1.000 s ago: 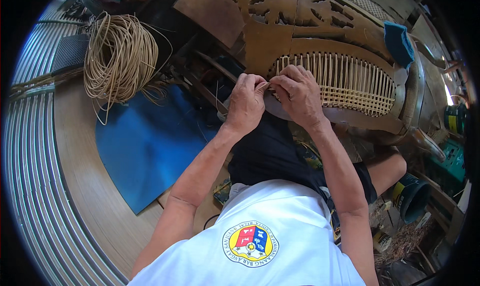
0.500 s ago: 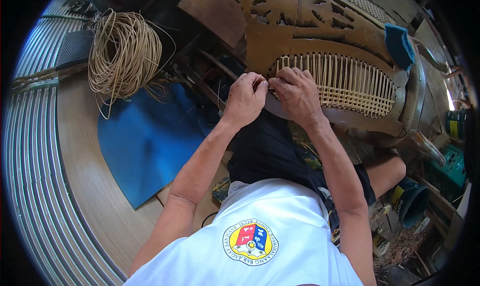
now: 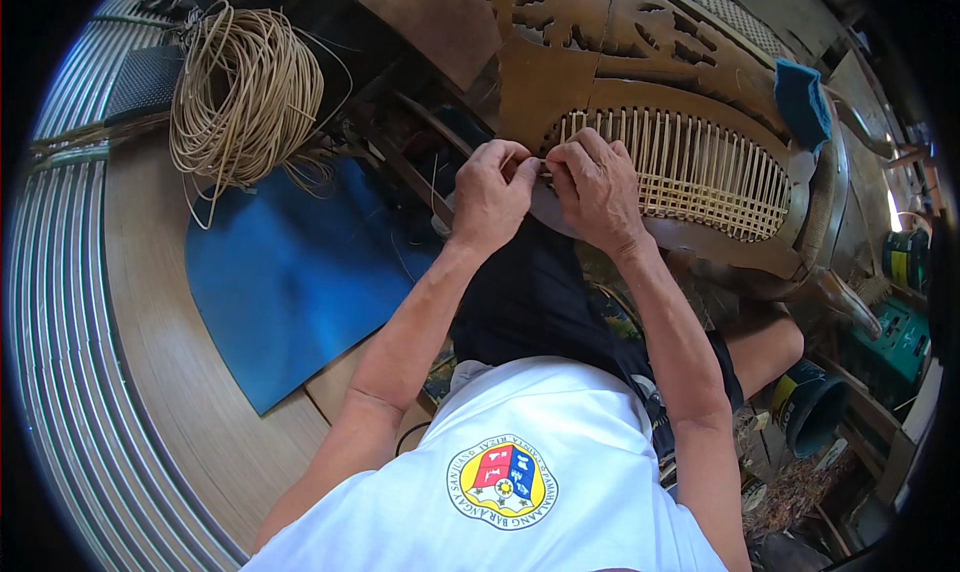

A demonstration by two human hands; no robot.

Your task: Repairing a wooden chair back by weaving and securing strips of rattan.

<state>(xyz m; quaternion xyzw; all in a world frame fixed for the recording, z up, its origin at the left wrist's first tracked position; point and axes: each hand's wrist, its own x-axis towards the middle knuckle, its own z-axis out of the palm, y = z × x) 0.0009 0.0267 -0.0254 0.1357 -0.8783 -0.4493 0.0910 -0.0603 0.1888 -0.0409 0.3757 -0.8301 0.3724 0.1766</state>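
Observation:
A wooden chair [image 3: 630,62] with carved cut-outs has an oval panel of light cane strands [image 3: 700,177], cross-woven along its lower part. At the left end of this panel my left hand [image 3: 490,197] is closed, thumb and forefinger pinching a thin cane strand. My right hand [image 3: 600,197] rests over the panel's edge beside it, fingers bent and pinched around the strand, with the fingertips of both hands nearly meeting. Part of the strand is hidden by the fingers.
A large coil of cane [image 3: 250,102] lies at upper left, above a blue sheet [image 3: 280,302] on wooden boards [image 3: 150,302]. Ridged metal sheeting [image 3: 70,332] runs along the left. A blue cloth [image 3: 800,102] sits on the chair; dark buckets [image 3: 805,417] and a green container [image 3: 890,332] stand at right.
Both hands stay at the panel's left end with slight shifts of the fingers; my left wrist has turned a little. The surroundings shift slightly with the camera.

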